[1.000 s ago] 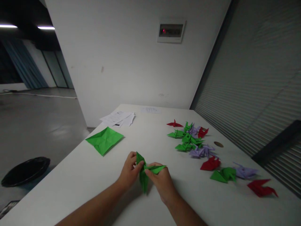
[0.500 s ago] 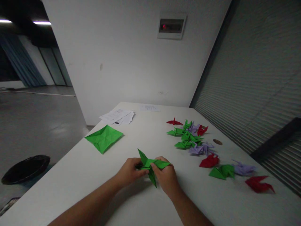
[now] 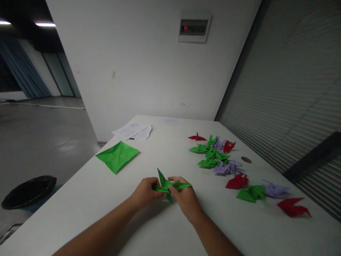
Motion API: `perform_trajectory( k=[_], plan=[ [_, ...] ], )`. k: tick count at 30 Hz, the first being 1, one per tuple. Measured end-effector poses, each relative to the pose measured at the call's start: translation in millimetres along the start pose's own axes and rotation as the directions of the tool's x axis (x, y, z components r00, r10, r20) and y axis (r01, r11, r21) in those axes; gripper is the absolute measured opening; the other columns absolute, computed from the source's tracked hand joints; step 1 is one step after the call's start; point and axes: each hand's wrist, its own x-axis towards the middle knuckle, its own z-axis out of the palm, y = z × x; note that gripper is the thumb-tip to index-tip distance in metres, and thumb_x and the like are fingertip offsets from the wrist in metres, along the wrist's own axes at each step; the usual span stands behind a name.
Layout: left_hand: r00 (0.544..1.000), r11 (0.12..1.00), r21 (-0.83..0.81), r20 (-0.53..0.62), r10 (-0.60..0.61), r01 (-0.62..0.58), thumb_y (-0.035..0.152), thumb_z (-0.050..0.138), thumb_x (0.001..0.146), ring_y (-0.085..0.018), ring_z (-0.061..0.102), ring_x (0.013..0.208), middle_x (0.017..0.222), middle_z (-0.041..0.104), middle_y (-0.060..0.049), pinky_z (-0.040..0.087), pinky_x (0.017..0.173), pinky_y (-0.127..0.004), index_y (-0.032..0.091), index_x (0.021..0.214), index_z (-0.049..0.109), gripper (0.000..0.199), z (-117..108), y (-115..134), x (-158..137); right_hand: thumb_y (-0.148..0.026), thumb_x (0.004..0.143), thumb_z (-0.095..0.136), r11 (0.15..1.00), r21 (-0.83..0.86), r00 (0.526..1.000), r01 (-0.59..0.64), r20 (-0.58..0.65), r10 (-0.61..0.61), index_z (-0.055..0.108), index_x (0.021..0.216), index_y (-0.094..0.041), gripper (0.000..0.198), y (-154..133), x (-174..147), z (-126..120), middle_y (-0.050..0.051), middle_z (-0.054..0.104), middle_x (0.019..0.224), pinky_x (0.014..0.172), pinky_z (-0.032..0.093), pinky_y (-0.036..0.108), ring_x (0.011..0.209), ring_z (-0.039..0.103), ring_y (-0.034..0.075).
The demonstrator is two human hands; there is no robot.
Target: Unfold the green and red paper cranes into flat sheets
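Observation:
Between my two hands is a green origami crane, held just above the near part of the white table. My left hand is closed on its left side, thumb and fingers pinching the paper. On the other side, my right hand pinches the folded paper near the middle, thumb on top. One pointed end sticks up and another points down between the hands. Fingertips hide parts of the folds. A creased green paper sheet lies flat to the left, beyond my left hand.
Several finished cranes lie at the right: green ones, purple ones and red ones. Printed sheets lie at the back left. A black-lined bin stands on the floor past the table's left edge. Blinds border the right.
The green crane has tilted between my hands; its lower point has swung up and looks shorter. Both hands still grip it, with the right fingers slightly shifted.

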Motion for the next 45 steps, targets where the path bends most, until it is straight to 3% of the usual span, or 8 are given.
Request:
perform_trajectory(
  k=[5,14,23,28,31,34,39,45],
  plan=[
    [0.997,0.998,0.058,0.064,0.033,-0.037,0.036,0.079,0.07,-0.013,0.047,0.062,0.066,0.059,0.002,0.034,0.058,-0.025,0.012,0.078,0.072,0.026,-1,3,-4,-0.033,0.086,0.064,0.991,-0.122,0.998,0.061,-0.016,-0.063,0.066,0.088,-0.02,0.014,-1,0,-1,0.005,0.072,0.086,0.078,0.053,0.034,0.083,0.069,0.023],
    [0.989,0.963,-0.265,0.149,-0.01,0.05,0.052,0.081,0.07,-0.013,0.045,0.06,0.061,0.055,0.001,0.033,0.058,-0.025,0.012,0.067,0.067,0.042,1,4,-5,-0.03,0.091,0.059,0.927,-0.324,0.977,0.188,-0.033,-0.21,0.06,0.074,-0.021,0.019,7,-2,1,0.004,0.065,0.076,0.071,0.05,0.031,0.073,0.064,0.02],
    [0.988,0.999,-0.025,0.153,-0.027,0.031,0.058,0.071,0.08,-0.01,0.031,0.054,0.055,0.04,0.004,0.02,0.051,-0.026,0.016,0.059,0.057,0.049,1,-6,-3,-0.014,0.095,0.053,0.619,-0.614,0.813,0.49,0.064,-0.579,0.056,0.089,-0.022,0.01,10,-9,4,0.003,0.061,0.079,0.071,0.047,0.03,0.075,0.061,0.02],
    [0.977,0.985,-0.174,0.209,0.037,0.0,0.064,0.067,0.083,-0.01,0.031,0.057,0.057,0.04,0.004,0.023,0.054,-0.026,0.013,0.062,0.062,0.055,1,8,-9,-0.009,0.095,0.051,0.557,-0.627,0.759,0.545,0.086,-0.645,0.055,0.092,-0.022,0.014,1,-11,3,0.004,0.06,0.081,0.073,0.049,0.031,0.077,0.059,0.021],
    [0.978,0.968,-0.251,0.202,0.052,0.0,0.067,0.067,0.083,-0.012,0.039,0.06,0.06,0.051,0.0,0.03,0.059,-0.027,0.01,0.069,0.071,0.058,2,12,-11,-0.009,0.094,0.051,0.623,-0.558,0.784,0.549,0.086,-0.614,0.056,0.089,-0.022,0.014,-5,-10,1,0.004,0.06,0.082,0.074,0.049,0.03,0.079,0.059,0.02],
    [0.987,0.974,-0.228,0.159,0.035,0.002,0.068,0.07,0.08,-0.013,0.043,0.059,0.059,0.056,-0.002,0.032,0.059,-0.028,0.01,0.069,0.073,0.059,4,9,-9,-0.017,0.094,0.055,0.76,-0.448,0.859,0.471,0.037,-0.511,0.057,0.082,-0.022,0.013,-7,-9,-1,0.003,0.06,0.079,0.071,0.048,0.03,0.076,0.059,0.019],
    [0.987,0.959,-0.283,0.146,0.067,-0.024,0.064,0.076,0.078,-0.012,0.046,0.056,0.058,0.06,-0.002,0.035,0.058,-0.026,0.012,0.067,0.073,0.053,4,1,-7,-0.044,0.091,0.065,0.977,-0.173,0.987,0.124,-0.083,-0.14,0.063,0.08,-0.02,0.026,5,-3,-1,0.005,0.067,0.075,0.068,0.052,0.031,0.072,0.064,0.021],
    [0.971,0.926,-0.378,0.212,0.11,-0.023,0.063,0.078,0.077,-0.011,0.047,0.053,0.056,0.059,-0.001,0.038,0.053,-0.024,0.012,0.069,0.072,0.052,1,2,-10,-0.06,0.083,0.072,0.992,0.099,0.995,-0.075,-0.054,0.081,0.063,0.087,-0.018,0.043,8,-1,3,0.004,0.068,0.077,0.066,0.053,0.031,0.071,0.064,0.021]
  ],
)
